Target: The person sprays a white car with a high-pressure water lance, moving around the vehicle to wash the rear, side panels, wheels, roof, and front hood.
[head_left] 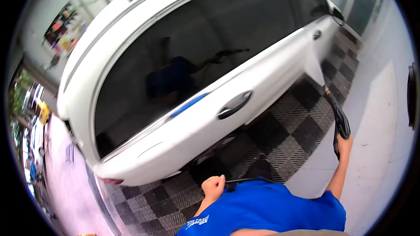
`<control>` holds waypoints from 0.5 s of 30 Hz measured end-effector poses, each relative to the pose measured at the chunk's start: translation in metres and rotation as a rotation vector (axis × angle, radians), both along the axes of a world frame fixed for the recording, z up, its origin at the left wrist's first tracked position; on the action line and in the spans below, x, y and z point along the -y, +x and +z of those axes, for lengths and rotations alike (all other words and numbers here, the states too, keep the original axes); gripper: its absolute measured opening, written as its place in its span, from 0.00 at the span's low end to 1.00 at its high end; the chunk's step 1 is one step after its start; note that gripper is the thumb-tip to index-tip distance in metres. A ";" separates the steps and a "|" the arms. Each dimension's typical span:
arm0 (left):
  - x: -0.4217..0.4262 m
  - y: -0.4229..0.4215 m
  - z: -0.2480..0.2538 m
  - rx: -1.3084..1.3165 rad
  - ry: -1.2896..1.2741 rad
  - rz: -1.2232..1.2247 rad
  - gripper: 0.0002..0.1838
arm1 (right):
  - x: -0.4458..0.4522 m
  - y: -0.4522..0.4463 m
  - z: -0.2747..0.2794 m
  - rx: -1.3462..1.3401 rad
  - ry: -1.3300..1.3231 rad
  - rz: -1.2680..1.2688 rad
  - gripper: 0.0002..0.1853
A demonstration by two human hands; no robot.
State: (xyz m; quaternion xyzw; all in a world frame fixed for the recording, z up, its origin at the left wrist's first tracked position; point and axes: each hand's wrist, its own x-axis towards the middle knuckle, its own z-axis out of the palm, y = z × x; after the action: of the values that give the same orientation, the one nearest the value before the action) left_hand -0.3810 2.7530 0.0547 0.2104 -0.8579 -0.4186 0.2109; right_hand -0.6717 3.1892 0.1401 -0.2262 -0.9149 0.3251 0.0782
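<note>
White car (201,119) with dark side windows (245,26): side-on, spanning the upper middle.
Black-and-grey chequered grid floor (280,131): beneath and beside the car.
Black spray gun (339,117): right of centre, pointed at the car, a white fan of spray (313,66) reaching its side.
Left hand (213,187): curled into a fist around a thin black hose (247,179).
Right hand (344,143): fingers wrapped closed around the gun's grip.
</note>
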 end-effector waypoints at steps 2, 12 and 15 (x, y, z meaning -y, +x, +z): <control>0.033 0.036 0.015 -0.031 -0.029 -0.006 0.20 | 0.012 0.029 -0.025 0.077 -0.092 0.067 0.18; 0.129 0.197 -0.003 -0.096 -0.025 0.127 0.20 | 0.129 0.169 -0.103 0.138 0.395 0.288 0.29; 0.170 0.263 0.012 -0.148 -0.023 0.165 0.21 | 0.192 0.241 -0.092 0.144 0.436 0.347 0.29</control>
State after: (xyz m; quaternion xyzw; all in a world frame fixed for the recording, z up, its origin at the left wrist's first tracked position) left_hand -0.1177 2.5834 0.0666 0.2465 -0.8246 -0.4042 0.3097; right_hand -0.4310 2.9974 0.0484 -0.0664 -0.9915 0.1122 0.0029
